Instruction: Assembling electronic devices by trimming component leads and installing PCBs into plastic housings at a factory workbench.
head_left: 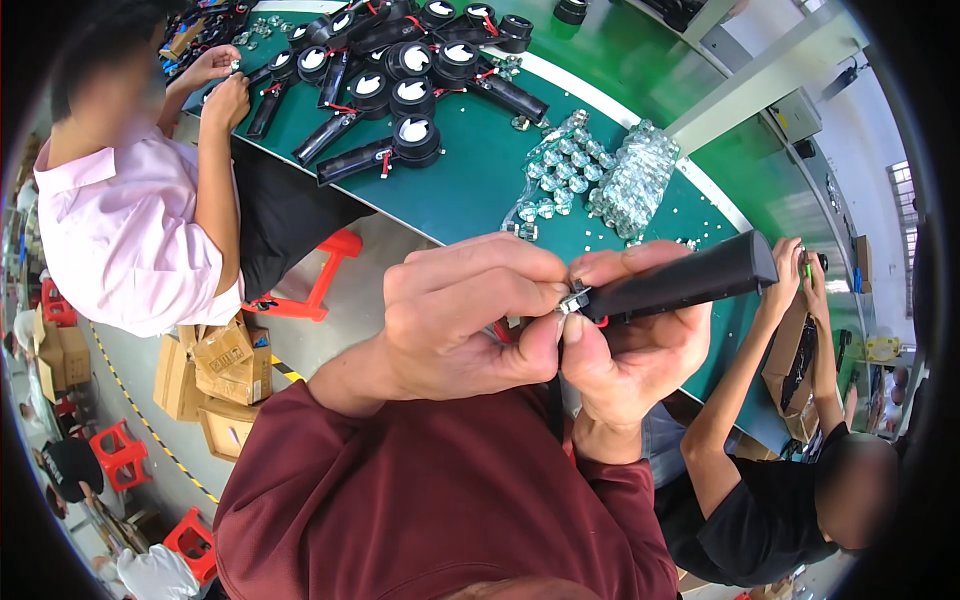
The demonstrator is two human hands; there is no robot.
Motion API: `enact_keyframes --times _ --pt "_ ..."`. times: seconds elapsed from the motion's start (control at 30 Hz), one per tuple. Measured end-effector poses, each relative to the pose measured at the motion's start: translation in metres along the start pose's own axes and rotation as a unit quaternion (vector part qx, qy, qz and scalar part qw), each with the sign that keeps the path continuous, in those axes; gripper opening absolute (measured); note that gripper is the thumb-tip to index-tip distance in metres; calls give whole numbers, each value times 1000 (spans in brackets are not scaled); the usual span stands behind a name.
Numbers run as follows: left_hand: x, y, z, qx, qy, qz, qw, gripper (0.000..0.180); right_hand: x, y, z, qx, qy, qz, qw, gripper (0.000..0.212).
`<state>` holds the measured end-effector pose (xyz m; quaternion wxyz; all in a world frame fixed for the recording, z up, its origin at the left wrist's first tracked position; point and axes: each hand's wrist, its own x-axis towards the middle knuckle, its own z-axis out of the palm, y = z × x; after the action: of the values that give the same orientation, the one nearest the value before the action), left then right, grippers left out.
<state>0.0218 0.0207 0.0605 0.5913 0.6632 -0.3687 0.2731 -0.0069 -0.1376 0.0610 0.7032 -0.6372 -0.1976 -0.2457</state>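
In front of my chest, my right hand (635, 355) wraps round a black plastic handle (690, 278), which points up to the right. At the handle's near end sits a small circuit board with metal parts (573, 300). My left hand (465, 310) pinches this board between thumb and fingertips, and my right thumb presses close beside it. A bit of red wire (601, 322) shows by the handle's end. The fingertips partly hide the board, so how it sits in the handle is hard to make out.
On the green table (465, 195) lie several black round-headed units with handles (415, 140), loose small circuit boards (565, 170) and a bubble-wrapped bundle (635, 175). A person in pink (140, 230) works at left, another in black (770, 500) at right. Cardboard boxes (225, 370) and a red stool (325, 275) stand left.
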Motion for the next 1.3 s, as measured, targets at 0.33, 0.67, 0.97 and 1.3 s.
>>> enact_keyframes --times 0.33,0.67,0.97,1.3 --pt "3 1 0 20 -22 -30 999 20 2 0 -1 159 42 141 976 86" --pt "-16 -13 7 50 27 -31 998 22 -9 8 1 115 95 127 981 117" --pt "-34 -7 8 -316 25 -334 888 19 -35 20 -7 22 72 89 993 93" --pt "-43 -18 17 -231 10 -260 937 13 -19 -9 -27 -450 33 -100 887 67"
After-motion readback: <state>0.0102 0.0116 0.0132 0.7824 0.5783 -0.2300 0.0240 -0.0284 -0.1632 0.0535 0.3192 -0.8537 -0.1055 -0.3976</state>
